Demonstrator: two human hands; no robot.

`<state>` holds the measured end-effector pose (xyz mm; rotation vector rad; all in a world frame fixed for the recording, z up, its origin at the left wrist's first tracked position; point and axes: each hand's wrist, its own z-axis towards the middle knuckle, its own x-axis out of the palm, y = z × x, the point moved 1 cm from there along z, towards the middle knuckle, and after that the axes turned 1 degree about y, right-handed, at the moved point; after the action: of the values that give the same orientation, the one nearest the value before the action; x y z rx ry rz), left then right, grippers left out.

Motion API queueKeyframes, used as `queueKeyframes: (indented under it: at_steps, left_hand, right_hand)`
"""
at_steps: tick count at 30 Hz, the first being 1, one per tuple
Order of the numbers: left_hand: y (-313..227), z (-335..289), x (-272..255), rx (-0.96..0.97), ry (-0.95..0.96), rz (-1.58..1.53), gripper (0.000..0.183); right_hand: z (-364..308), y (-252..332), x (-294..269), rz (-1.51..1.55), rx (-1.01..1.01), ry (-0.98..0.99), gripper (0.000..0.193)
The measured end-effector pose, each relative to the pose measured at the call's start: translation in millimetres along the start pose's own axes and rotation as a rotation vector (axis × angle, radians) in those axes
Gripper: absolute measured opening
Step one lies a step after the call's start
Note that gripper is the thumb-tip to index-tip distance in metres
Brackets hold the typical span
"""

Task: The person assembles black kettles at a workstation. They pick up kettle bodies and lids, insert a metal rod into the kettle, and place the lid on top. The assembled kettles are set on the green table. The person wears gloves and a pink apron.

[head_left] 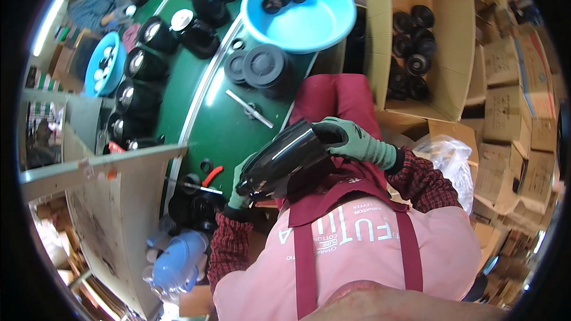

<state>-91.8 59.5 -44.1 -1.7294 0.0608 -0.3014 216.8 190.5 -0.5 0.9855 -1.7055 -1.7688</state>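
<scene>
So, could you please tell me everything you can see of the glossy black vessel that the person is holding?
The glossy black rounded vessel looks like smooth plastic or coated metal, with bright highlights along its side. It lies tilted, one end pointing down-left, above the person's lap and the dark red apron. The green-gloved left hand holds its lower end; the green-gloved right hand clasps its upper end. Its openings and inside are not visible.

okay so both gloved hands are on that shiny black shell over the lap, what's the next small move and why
Probably keep the black shell steady with the left hand while the right hand works at its open end: both hands grip it, and it hangs unsupported over the lap.
</scene>
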Motion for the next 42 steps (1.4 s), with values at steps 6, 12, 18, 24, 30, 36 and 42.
queueKeyframes:
  at_steps: [6, 12, 18, 24, 30, 36, 42]
  left_hand:
    - [1, -3, 14, 0.006, -0.094, 0.064, 0.053]
    - [-2, -1, 26, 0.041, -0.085, 0.090, 0.054]
    - [-3, 15, 20, 0.025, -0.040, 0.174, 0.056]
    - [11, 46, 20, -0.020, 0.004, 0.230, 0.057]
    - [6, 69, 7, -0.087, 0.015, 0.278, 0.059]
    - [3, 73, 7, -0.106, 0.035, 0.308, 0.060]
    - [4, 77, 10, -0.116, 0.051, 0.319, 0.062]
  right_hand:
    - [119, 6, -20, 0.040, -0.029, 0.042, 0.062]
    - [251, -18, 14, -1.443, 0.154, 0.052, 0.108]
    - [235, -30, 2, -1.316, -0.026, -0.097, 0.089]
    - [191, 22, -22, -0.770, -0.165, -0.303, 0.101]
    - [103, 49, 9, -0.089, -0.525, -0.084, 0.107]
    - [62, 37, 14, -0.093, -0.490, -0.189, 0.108]
    - [45, 44, 10, 0.013, -0.516, -0.269, 0.099]
